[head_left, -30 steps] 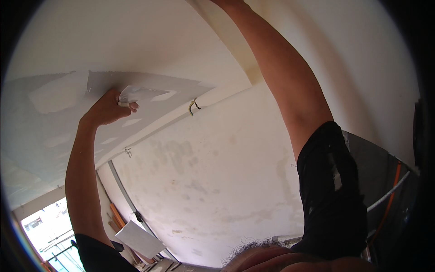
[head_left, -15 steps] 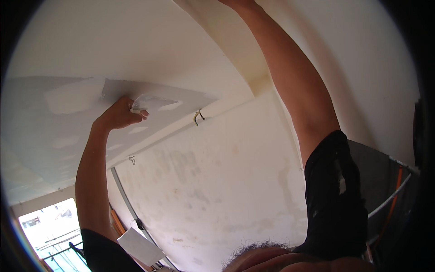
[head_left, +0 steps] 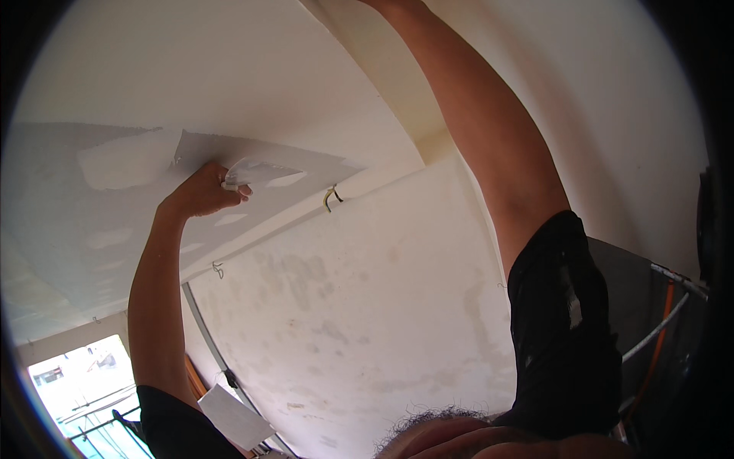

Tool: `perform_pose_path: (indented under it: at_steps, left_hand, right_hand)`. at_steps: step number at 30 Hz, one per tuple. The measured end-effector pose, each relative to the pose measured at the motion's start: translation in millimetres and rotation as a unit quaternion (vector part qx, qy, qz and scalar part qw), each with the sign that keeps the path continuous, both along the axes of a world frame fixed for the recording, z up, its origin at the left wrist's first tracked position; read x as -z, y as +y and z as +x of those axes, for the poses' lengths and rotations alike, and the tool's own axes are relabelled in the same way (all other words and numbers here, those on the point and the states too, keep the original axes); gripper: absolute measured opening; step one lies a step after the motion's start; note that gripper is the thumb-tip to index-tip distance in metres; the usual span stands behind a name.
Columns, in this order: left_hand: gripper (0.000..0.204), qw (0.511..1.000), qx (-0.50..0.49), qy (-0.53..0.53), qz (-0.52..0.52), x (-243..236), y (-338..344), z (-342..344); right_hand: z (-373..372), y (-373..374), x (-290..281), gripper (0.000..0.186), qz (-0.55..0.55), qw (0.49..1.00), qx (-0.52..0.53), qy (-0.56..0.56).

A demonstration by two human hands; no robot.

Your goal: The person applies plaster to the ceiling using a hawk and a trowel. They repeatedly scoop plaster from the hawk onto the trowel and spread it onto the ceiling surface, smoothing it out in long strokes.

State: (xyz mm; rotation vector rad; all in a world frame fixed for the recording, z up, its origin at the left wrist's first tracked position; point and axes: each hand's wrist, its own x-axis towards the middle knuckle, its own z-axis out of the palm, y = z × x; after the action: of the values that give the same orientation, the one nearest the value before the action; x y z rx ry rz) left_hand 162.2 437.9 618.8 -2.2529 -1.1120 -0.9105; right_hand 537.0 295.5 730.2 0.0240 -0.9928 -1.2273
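My left hand is raised to the ceiling and closed around a putty knife. The putty knife's blade is smeared with pale filler and lies close under grey ceiling board; whether it touches I cannot tell. White filler patches mark that board, and a wide white coat covers the ceiling beyond. My right arm stretches up to the top edge, where only the base of my right hand shows. Its fingers, and anything in them, are out of the picture.
Loose wires hang where the ceiling meets the blotchy white wall. A recess runs beside my right forearm. Below left are a bright window opening, a metal upright and a pale flat sheet. Metal bars stand at right.
The view has shifted slightly. My right forearm has moved a little to the left at the top. My left hand keeps the putty knife at nearly the same place.
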Motion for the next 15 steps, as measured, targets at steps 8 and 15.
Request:
perform_pose_path:
  at_steps: [8,15]
  left_hand:
    - [0.029,1.0,-0.025,-0.003,-0.003,3,-9,5]
    - [0.027,1.0,0.007,0.009,-0.019,6,-15,11]
  right_hand:
    - [-9,-6,8,0.05,-0.049,0.998,-0.034,-0.004]
    - [-24,-3,10,0.045,-0.027,0.997,-0.062,0.039]
